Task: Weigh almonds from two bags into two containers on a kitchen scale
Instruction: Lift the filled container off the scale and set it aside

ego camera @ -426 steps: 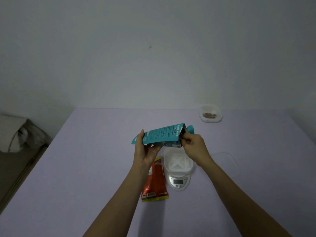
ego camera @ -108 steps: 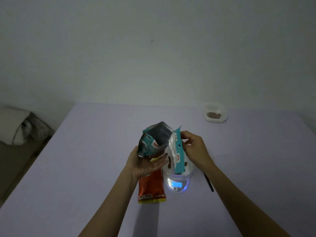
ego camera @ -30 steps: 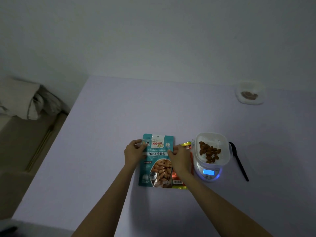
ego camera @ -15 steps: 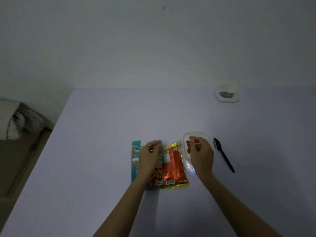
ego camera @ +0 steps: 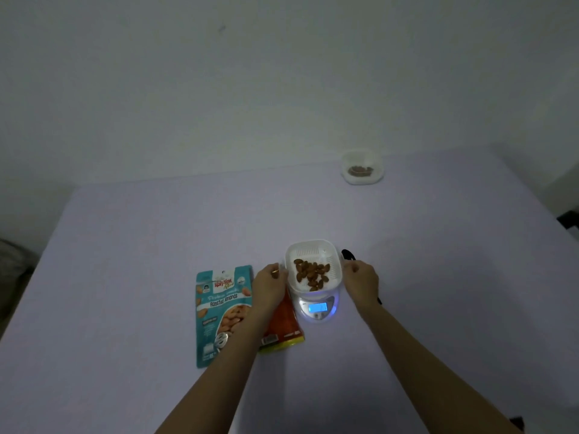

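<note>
At the near middle of the counter (ego camera: 141,245), the scale (ego camera: 318,308) is showing a lit display and is carrying the container (ego camera: 313,247), which is holding a loose layer of almonds (ego camera: 311,272). The left hand (ego camera: 269,286) is sitting at the container's left wall and the right hand (ego camera: 360,280) at its right wall. The hands are apart, one on each side, with fingers curled. Whether they are actually clamping the rim cannot be told.

The teal bag (ego camera: 219,311) is lying flat to the left of the scale. The orange bag (ego camera: 283,324) is lying between the two, partly under the left forearm. A second container (ego camera: 362,181), also holding almonds, is standing near the far edge. A spoon (ego camera: 347,254) is lying just right of the scale, mostly behind the right hand.

Judged step: the person is probably getting ready to lift the container off.

Hazards:
- Hand pressure on the container is likely falsifying the reading.
- An uneven lift risks tipping the shallow container and spilling almonds.
- The left forearm is crossing the orange bag, so pulling back may drag it against the scale.
</note>
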